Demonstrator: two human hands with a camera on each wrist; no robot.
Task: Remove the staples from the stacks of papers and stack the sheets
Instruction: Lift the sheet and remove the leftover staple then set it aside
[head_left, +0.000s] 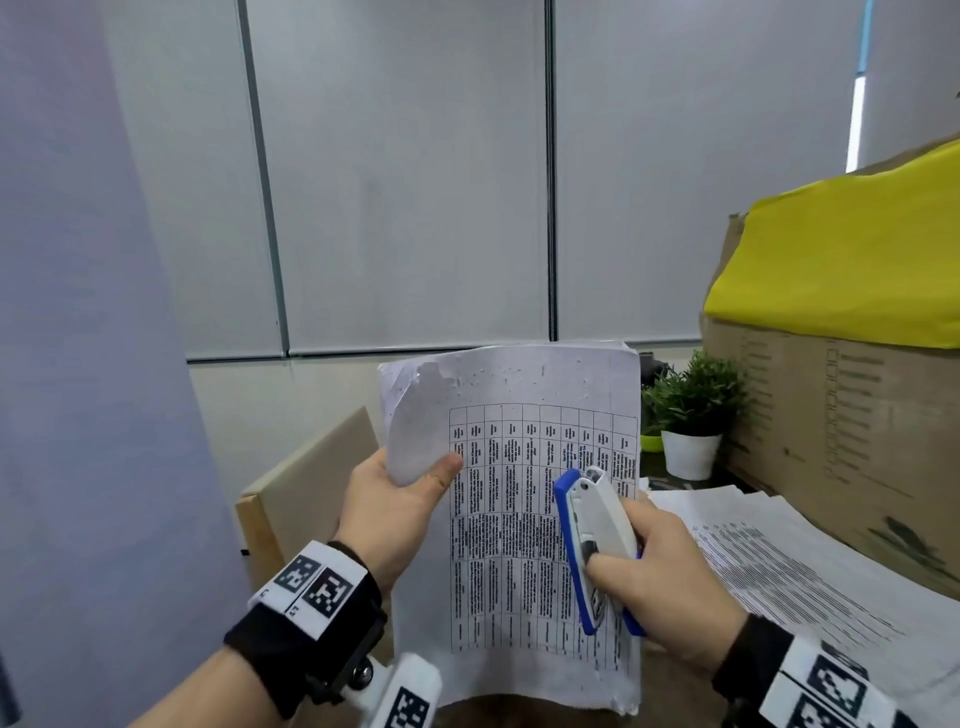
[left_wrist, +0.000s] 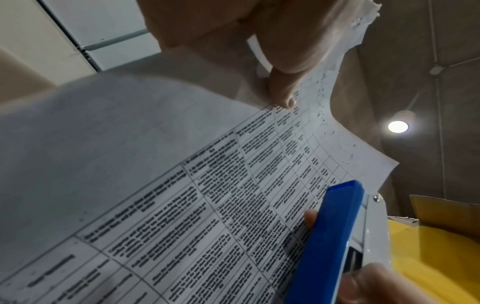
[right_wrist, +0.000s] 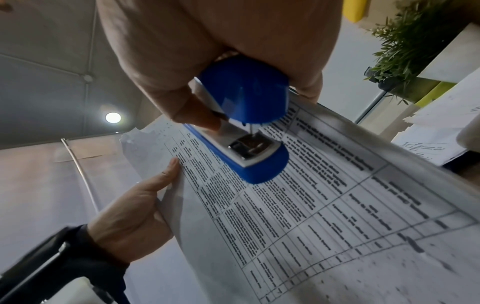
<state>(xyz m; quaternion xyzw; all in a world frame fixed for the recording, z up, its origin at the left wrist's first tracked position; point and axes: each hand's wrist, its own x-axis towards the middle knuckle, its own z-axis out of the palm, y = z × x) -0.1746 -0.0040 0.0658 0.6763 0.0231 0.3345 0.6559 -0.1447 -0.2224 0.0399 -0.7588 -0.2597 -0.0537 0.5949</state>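
- Your left hand (head_left: 395, 499) pinches the papers (head_left: 519, 519) by their side edge; hold them taut.
- Your right hand (head_left: 660, 566) is wrapped round the stapler (head_left: 592, 540): aim its tip at the papers' top margin.

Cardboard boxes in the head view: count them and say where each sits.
1. The cardboard box sits at the right edge, behind the loose sheets and beside the potted plant, with a yellow sheet over its top. Others may lie outside the frame.
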